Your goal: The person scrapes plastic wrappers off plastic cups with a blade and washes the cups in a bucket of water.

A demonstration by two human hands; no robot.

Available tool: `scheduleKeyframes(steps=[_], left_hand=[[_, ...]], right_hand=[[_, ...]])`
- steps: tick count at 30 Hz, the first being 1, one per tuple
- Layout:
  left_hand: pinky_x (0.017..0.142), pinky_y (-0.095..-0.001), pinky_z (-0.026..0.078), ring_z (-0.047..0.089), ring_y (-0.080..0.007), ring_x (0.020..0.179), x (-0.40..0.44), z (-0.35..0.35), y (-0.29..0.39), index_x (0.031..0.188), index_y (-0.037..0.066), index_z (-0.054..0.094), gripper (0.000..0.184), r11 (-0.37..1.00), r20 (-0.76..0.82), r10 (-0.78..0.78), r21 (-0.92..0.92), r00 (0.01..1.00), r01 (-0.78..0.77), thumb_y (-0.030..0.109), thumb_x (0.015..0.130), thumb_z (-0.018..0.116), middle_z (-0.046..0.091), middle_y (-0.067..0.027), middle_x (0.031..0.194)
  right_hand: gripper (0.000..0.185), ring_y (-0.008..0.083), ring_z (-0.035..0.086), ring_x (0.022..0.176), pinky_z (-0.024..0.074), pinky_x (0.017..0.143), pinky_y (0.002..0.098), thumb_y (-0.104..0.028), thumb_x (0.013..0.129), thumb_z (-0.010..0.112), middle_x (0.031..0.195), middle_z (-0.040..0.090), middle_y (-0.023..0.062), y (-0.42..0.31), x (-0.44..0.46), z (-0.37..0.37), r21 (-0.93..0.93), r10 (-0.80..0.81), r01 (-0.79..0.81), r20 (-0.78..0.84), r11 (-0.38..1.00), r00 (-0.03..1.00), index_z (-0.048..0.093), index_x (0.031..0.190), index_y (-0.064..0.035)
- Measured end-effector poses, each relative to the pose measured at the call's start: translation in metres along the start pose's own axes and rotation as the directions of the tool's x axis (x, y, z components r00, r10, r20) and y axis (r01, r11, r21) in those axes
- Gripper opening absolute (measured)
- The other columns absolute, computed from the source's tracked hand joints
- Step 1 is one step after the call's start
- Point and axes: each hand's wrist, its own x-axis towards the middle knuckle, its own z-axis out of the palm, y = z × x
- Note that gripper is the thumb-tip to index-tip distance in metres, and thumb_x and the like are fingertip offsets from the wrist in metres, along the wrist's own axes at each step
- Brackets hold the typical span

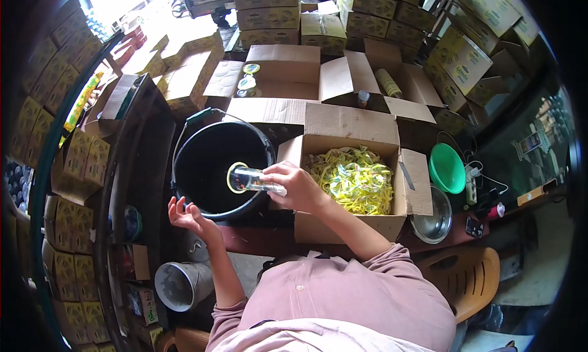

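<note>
My right hand (286, 183) is closed around a clear cup (248, 178) with a yellow ring at its wide end. The cup lies tilted on its side above the black bucket (269, 145), its ringed end pointing left. Whether the cup holds anything is hard to make out. My left hand (193, 218) is raised by the bucket's near left rim, palm up, with fingers apart and slightly curled, and nothing in it. Right of the bucket, an open cardboard box (352, 123) holds a heap of yellow printed strips (352, 180).
Behind stands an open carton (285, 55) with several yellow-lidded cups (247, 82). Another carton (422, 82) holds a stack of cups (388, 84). To the right are a green basin (447, 168), a metal bowl (436, 217) and a phone (474, 227). A grey bucket (184, 284) stands at lower left.
</note>
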Motion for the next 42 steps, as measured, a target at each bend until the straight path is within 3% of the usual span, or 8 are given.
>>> scheduleKeyframes(steps=[8,12,15,16,22,34,40,42], left_hand=[[0.085,-0.0347,0.034,0.037,-0.0219,0.107,-0.004,0.010,-0.024,0.113,0.005,0.030,0.039,0.953,0.128,0.137,0.253,0.982,-0.166,0.018,0.084,0.052,0.033,-0.0135,0.121],[0.084,-0.0347,0.034,0.040,-0.0208,0.104,-0.006,0.016,-0.018,0.111,0.005,0.032,0.036,0.930,0.104,0.081,0.349,0.991,-0.112,0.019,0.084,0.051,0.036,-0.0130,0.118],[0.083,-0.0324,0.034,0.043,-0.0190,0.100,-0.008,0.016,-0.021,0.110,0.004,0.036,0.036,0.919,0.068,0.033,0.391,0.997,-0.057,0.023,0.083,0.051,0.038,-0.0112,0.116],[0.083,-0.0320,0.033,0.043,-0.0185,0.100,-0.007,0.017,-0.020,0.111,0.004,0.036,0.036,0.921,0.071,0.012,0.388,0.997,-0.039,0.022,0.083,0.051,0.039,-0.0106,0.116],[0.084,-0.0320,0.033,0.043,-0.0184,0.097,-0.004,0.018,-0.013,0.110,0.005,0.039,0.033,0.834,0.119,-0.112,0.552,0.987,0.028,0.024,0.084,0.047,0.042,-0.0083,0.111],[0.081,-0.0292,0.035,0.043,-0.0174,0.093,-0.002,0.026,-0.005,0.105,0.005,0.039,0.029,0.737,0.171,-0.224,0.674,0.960,0.052,0.020,0.082,0.048,0.041,-0.0097,0.104],[0.075,-0.0277,0.035,0.042,-0.0168,0.085,0.001,0.029,-0.002,0.094,0.007,0.036,0.024,0.794,0.132,-0.263,0.593,0.956,0.136,0.017,0.078,0.050,0.041,-0.0099,0.096],[0.075,-0.0271,0.035,0.041,-0.0165,0.084,0.001,0.028,-0.003,0.094,0.007,0.036,0.024,0.789,0.132,-0.270,0.598,0.954,0.141,0.018,0.078,0.050,0.041,-0.0092,0.094]], right_hand=[[0.032,0.0129,0.061,0.082,0.0495,0.072,0.0257,-0.017,0.078,0.065,0.095,0.063,0.0091,0.059,-0.010,-0.048,0.735,0.618,-0.349,-0.118,0.581,0.777,0.057,0.104,0.0002],[0.027,0.0069,0.055,0.069,0.0471,0.066,0.0207,-0.018,0.079,0.064,0.084,0.060,0.0048,0.130,-0.024,-0.146,0.588,0.519,-0.098,-0.608,0.803,0.601,0.058,0.100,-0.0022],[0.023,0.0090,0.056,0.074,0.0464,0.068,0.0222,-0.012,0.075,0.065,0.086,0.061,0.0047,0.186,-0.021,-0.221,0.044,0.334,-0.611,-0.867,0.791,0.370,0.061,0.094,-0.0016],[0.025,0.0125,0.058,0.073,0.0476,0.067,0.0262,-0.013,0.072,0.067,0.085,0.063,0.0063,0.209,-0.018,-0.233,0.189,0.392,-0.483,-0.844,0.855,0.365,0.062,0.094,-0.0014],[0.035,0.0222,0.063,0.078,0.0493,0.071,0.0300,-0.013,0.062,0.070,0.086,0.064,0.0143,0.302,0.016,-0.246,-0.314,0.490,-0.651,-0.459,0.691,0.741,0.063,0.093,-0.0013],[0.046,0.0311,0.056,0.096,0.0455,0.085,0.0368,-0.011,0.056,0.069,0.103,0.058,0.0190,0.354,0.036,-0.222,-0.553,0.766,-0.695,-0.149,0.460,0.625,0.061,0.102,-0.0049],[0.042,0.0277,0.055,0.090,0.0441,0.081,0.0370,0.000,0.059,0.062,0.094,0.056,0.0144,0.300,0.100,-0.213,-0.593,0.086,-0.597,-0.667,0.540,0.740,0.057,0.101,-0.0026],[0.035,0.0270,0.055,0.088,0.0450,0.078,0.0358,0.002,0.063,0.058,0.090,0.058,0.0123,0.294,0.148,-0.167,-0.394,0.209,-0.488,-0.571,0.779,0.794,0.058,0.097,-0.0035]])
